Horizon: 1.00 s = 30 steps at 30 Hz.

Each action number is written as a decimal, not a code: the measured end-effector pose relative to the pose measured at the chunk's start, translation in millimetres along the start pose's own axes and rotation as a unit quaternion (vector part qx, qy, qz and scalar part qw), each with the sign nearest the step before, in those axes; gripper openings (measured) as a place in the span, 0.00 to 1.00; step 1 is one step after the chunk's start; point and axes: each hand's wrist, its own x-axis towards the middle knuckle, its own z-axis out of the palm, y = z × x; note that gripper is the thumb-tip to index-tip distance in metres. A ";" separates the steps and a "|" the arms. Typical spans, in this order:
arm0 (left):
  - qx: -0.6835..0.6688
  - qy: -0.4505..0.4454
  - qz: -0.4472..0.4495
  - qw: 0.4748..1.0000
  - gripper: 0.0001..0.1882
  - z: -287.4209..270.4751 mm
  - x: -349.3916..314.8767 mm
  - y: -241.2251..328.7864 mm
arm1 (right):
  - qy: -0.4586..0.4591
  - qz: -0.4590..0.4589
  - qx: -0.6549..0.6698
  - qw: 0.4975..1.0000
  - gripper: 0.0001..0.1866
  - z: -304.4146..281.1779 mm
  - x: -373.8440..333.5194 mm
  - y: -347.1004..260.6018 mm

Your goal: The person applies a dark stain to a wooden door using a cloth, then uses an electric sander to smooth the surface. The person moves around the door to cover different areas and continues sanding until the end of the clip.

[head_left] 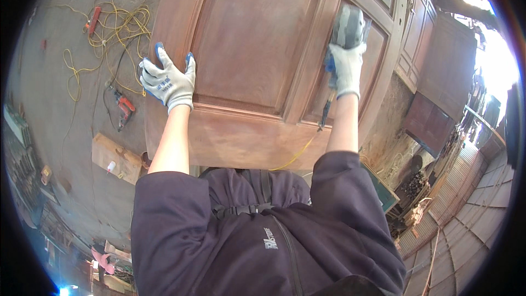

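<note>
A brown wooden panel door [255, 38] lies in front of me, with raised panels framed by moulding. My left hand [171, 83], in a white and blue work glove, rests with spread fingers on the door's left edge and holds nothing. At the right, my gloved right hand [347, 71] is closed round a grey power sander [348, 24], blurred by motion. The sander is on the narrow right-hand panel. From its rear a dark cord [326, 111] runs toward me and joins a yellow cable [296, 159] at the door's near edge.
Tangled yellow cable [129, 24] and a red power tool [125, 108] lie on the floor at the left. A wooden box [116, 156] stands near my left forearm. Other doors and panels [446, 60] lean at the right, beside stacked scrap wood [416, 186].
</note>
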 end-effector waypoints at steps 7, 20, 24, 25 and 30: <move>0.003 0.019 0.000 1.000 0.44 -2.5 -1.2 -0.3 | -0.035 0.054 -0.018 0.998 0.57 -27.2 -141.4 20.3; -0.002 0.033 0.018 0.999 0.46 5.3 0.9 -0.8 | -0.024 -0.001 0.046 0.999 0.34 -1.2 58.5 -9.7; 0.000 0.029 0.009 1.000 0.45 3.1 0.9 -2.8 | -0.180 0.061 0.298 0.935 0.16 -36.0 31.7 8.4; -0.003 0.029 0.007 1.000 0.44 3.4 0.7 -2.3 | -0.172 0.074 0.325 0.927 0.13 -45.7 9.8 17.3; -0.013 0.049 0.015 0.999 0.44 2.3 0.1 -4.4 | -0.208 0.250 0.386 0.863 0.10 -86.7 -81.2 125.7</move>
